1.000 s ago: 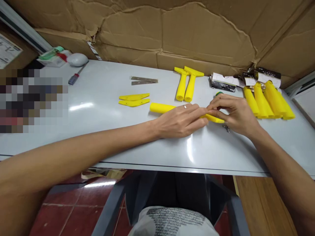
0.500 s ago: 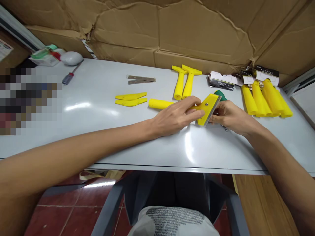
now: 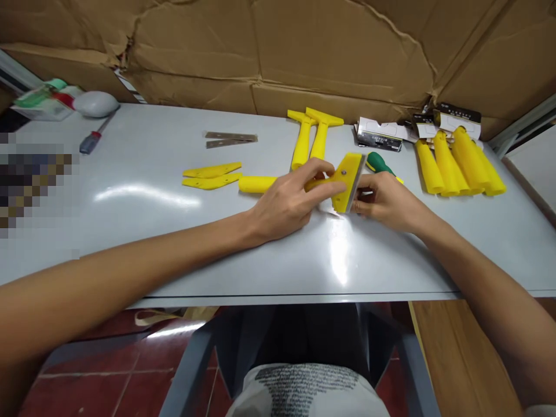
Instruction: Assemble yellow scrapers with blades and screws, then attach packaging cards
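Note:
My left hand [image 3: 289,200] is closed round a yellow scraper [image 3: 343,179], with its thumb and fingers close to the head. A thin metal blade runs along the head's right edge, and one screw shows on its face. My right hand [image 3: 386,200] is beside that blade edge, its fingers curled together; whatever they pinch is hidden. Behind the right hand lies a screwdriver with a green handle [image 3: 379,162]. Two yellow cover plates [image 3: 212,175] rest left of the scraper's handle end, and loose metal blades [image 3: 230,139] lie farther back.
Two yellow scraper bodies [image 3: 319,136] lie near the cardboard wall [image 3: 195,58]. At right are several yellow handles [image 3: 460,165] with black-and-white packaging cards [image 3: 380,134]. A grey screwdriver [image 3: 90,142] and a white rounded object [image 3: 95,104] sit at far left.
The view has shifted, so the table items appear farther left. The scraper head is turned slightly more upright. My right hand has uncovered more of the green screwdriver.

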The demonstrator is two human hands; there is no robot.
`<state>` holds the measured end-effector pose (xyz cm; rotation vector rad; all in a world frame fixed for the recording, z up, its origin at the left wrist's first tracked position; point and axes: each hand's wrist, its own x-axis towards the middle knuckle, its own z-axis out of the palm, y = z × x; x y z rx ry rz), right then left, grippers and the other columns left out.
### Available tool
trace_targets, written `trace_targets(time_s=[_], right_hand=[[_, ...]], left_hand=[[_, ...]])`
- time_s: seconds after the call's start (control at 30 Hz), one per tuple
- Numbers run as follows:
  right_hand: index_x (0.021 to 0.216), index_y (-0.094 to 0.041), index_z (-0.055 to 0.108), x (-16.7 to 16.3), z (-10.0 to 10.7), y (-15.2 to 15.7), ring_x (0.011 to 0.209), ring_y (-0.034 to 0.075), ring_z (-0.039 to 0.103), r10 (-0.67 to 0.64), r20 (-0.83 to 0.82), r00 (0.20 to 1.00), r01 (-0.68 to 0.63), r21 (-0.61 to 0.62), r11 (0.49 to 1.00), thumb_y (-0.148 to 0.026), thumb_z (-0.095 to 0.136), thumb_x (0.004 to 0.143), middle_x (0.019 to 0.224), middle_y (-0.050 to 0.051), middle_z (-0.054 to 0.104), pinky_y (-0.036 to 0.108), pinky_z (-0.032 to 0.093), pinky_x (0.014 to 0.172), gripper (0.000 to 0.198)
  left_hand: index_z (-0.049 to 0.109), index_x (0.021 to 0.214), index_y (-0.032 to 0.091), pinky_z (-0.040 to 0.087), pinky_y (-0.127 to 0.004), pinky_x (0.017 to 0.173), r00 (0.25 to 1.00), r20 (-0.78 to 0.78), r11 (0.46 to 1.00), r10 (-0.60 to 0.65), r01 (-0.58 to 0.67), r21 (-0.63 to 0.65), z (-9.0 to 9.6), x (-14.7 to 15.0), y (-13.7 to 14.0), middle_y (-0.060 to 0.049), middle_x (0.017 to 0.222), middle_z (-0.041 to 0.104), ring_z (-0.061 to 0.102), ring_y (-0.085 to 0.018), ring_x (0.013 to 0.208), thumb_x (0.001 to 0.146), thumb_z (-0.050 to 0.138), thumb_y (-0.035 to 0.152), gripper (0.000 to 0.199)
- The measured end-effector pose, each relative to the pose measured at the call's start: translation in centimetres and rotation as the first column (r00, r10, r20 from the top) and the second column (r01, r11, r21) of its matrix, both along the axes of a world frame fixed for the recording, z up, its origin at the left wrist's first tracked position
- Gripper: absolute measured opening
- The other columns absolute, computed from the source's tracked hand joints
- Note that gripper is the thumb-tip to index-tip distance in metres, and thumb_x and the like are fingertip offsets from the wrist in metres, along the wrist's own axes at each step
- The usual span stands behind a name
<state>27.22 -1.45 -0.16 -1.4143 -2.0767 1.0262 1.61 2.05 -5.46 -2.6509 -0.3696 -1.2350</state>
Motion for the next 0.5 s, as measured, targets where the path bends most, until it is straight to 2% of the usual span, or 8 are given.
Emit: trace_targets(time_s=[0.13,0.27,0.4,0.5], right_hand=[[0.073,-0.017,0.066,-0.6,0.2,-0.5,0.076,0.014,0.063,0.043,0.038,0.998,-0.045,0.062,0.997,-0.033,0.083,0.088,0.083,0.003,0.071,0.031,0.044,0.074,0.028],[0.072,-0.018,0.062,-1.1,0.4,-0.9,0.083,0.018,0.072,0.029,0.081,0.996,-0.035,0.068,0.997,-0.033,0.078,0.091,0.09,0.005,0.077,0.033,0.048,0.077,0.029],[0.074,-0.017,0.066,-1.0,0.4,-0.7,0.069,0.012,0.061,-0.016,0.194,0.981,-0.018,0.169,0.985,-0.026,0.078,0.09,0.079,0.002,0.072,0.032,0.042,0.072,0.021],[0.085,-0.018,0.072,-0.3,0.4,-0.4,0.061,0.012,0.061,-0.075,0.111,0.991,0.06,0.132,0.989,-0.023,0.076,0.091,0.072,-0.001,0.07,0.034,0.048,0.07,0.009]], left_hand=[[0.064,0.135,0.032,0.068,-0.034,0.085,0.981,0.18,0.996,0.07,-0.058,-0.068,-0.1,0.0,0.3,-0.008,0.132,0.063,0.072,-0.019,0.11,0.099,0.038,-0.002,0.055],[0.065,0.132,0.03,0.063,-0.028,0.076,0.976,0.195,0.995,0.1,-0.095,-0.034,-0.2,0.0,0.6,-0.007,0.128,0.065,0.071,-0.017,0.101,0.099,0.041,-0.001,0.051],[0.064,0.129,0.023,0.061,-0.026,0.069,0.978,0.181,0.995,0.103,-0.102,-0.016,0.2,0.3,0.3,-0.009,0.124,0.069,0.073,-0.017,0.1,0.1,0.048,0.002,0.039],[0.065,0.125,0.021,0.064,-0.03,0.072,0.981,0.182,0.997,0.062,-0.055,-0.045,0.4,0.4,-0.1,-0.011,0.124,0.071,0.074,-0.019,0.098,0.103,0.053,0.008,0.029]])
